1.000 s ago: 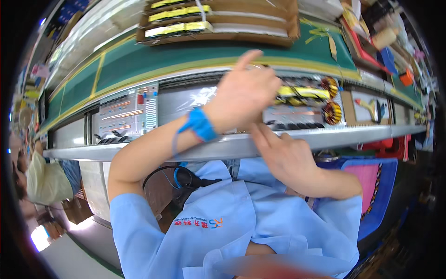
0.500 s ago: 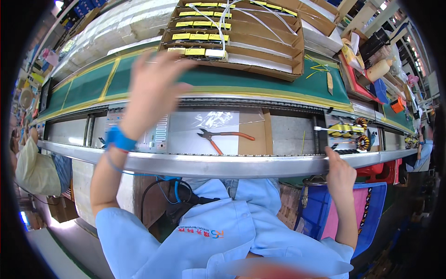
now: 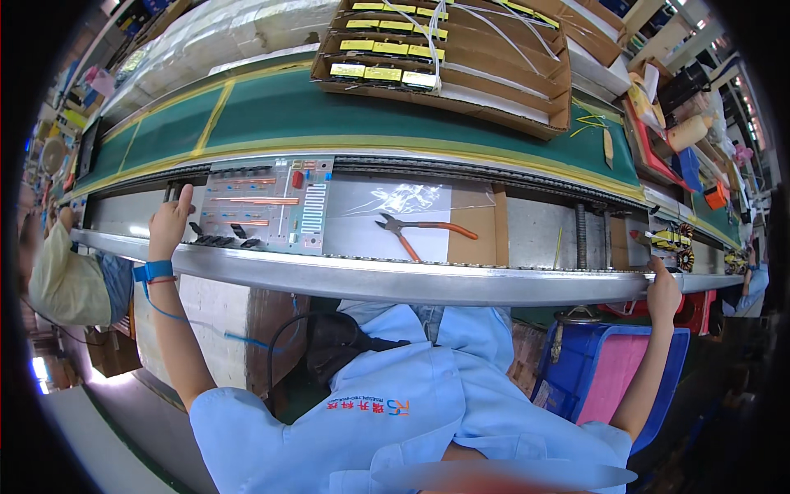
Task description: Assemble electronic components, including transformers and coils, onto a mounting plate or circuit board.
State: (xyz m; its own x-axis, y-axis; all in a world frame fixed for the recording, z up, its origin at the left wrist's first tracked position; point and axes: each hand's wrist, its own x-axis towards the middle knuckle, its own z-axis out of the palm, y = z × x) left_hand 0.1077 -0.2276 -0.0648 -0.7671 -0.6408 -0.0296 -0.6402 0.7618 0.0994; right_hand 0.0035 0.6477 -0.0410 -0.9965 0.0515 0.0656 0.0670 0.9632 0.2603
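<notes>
A pale green circuit board (image 3: 284,216) with copper strips, blue parts and a white zigzag pattern lies across the conveyor rails. Beside its left edge is my left hand (image 3: 169,230), one digit pointing up and nothing visibly held; its lower fingers are partly hidden. My right hand (image 3: 664,292) is at the front rail, a finger stretched toward the near left edge of a second circuit board (image 3: 671,239) with yellow parts and copper coils. Its other fingers are curled, and contact is hard to make out. Between the boards lie orange-handled cutters (image 3: 424,228).
A metal rail (image 3: 428,278) runs along the front of the conveyor. Behind it, a divided cardboard box (image 3: 494,103) of yellow-labelled parts stands on the green surface (image 3: 271,111). Clear plastic film (image 3: 403,198) lies near the cutters. A blue bin (image 3: 671,354) stands at lower right.
My left hand has come down from above the left board to its left edge. The coil board and my right hand have shifted right along the rail. The view has shifted a little too.
</notes>
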